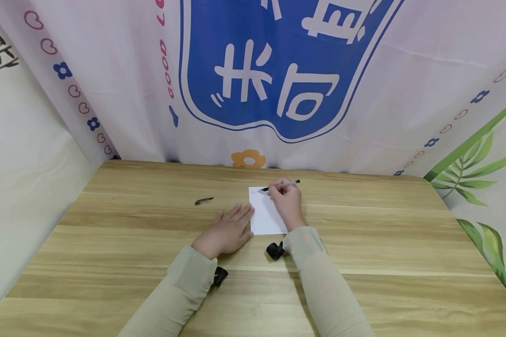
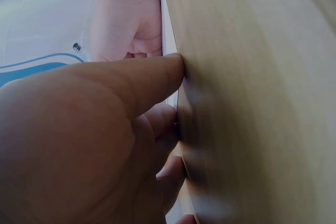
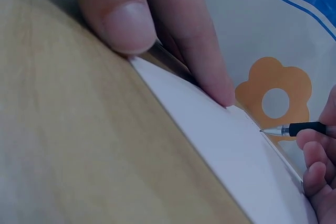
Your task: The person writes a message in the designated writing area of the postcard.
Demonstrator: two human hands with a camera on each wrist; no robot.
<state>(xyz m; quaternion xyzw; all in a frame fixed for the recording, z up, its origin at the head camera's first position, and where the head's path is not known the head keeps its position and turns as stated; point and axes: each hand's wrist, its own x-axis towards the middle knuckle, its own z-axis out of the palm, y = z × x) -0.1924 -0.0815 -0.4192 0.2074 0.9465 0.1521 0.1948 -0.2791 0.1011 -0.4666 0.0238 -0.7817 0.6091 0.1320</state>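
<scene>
A white sheet of paper (image 1: pixel 263 215) lies on the wooden table, with small marks near its top left corner. My right hand (image 1: pixel 287 200) pinches a pen (image 1: pixel 288 184) with a black grip; in the right wrist view the metal tip of the pen (image 3: pixel 275 130) is right at the paper (image 3: pixel 210 119). My left hand (image 1: pixel 227 230) lies flat with fingers spread, its fingertips and thumb on the left edge of the sheet. In the left wrist view the thumb (image 2: pixel 152 80) presses down by the paper's edge, and the right hand (image 2: pixel 128 19) shows behind it.
A black pen cap (image 1: pixel 204 201) lies on the table (image 1: pixel 130 224) left of the sheet. Dark wrist devices (image 1: pixel 275 251) show beside both sleeves. A printed cloth (image 1: pixel 130 93) hangs along the table's far edge.
</scene>
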